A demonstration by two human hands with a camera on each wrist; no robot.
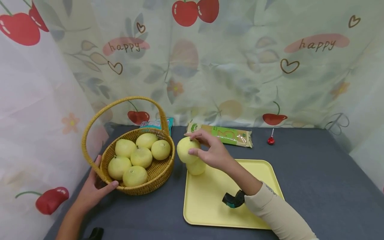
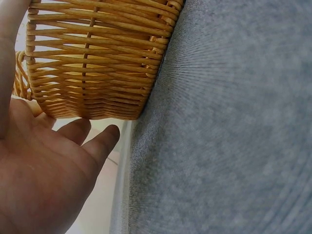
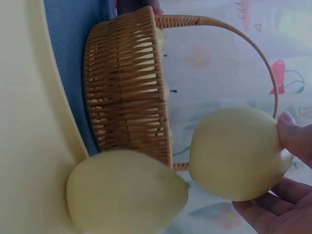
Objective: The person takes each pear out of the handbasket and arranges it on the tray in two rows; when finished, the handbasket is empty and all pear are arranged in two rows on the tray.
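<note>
My right hand holds a pale yellow pear between thumb and fingers. The lower pear sits on the back left corner of the yellow tray. In the right wrist view the held pear hangs in front of the basket handle, above the stem end of the tray pear. At the left, my left hand grips the side of a wicker basket, thumb at the rim and fingers along the outer wall. Several pears lie in this basket.
A green and clear snack packet lies behind the tray. Behind the basket is a blue packet, partly hidden. A red lollipop lies at the back right. The patterned curtain borders the grey table.
</note>
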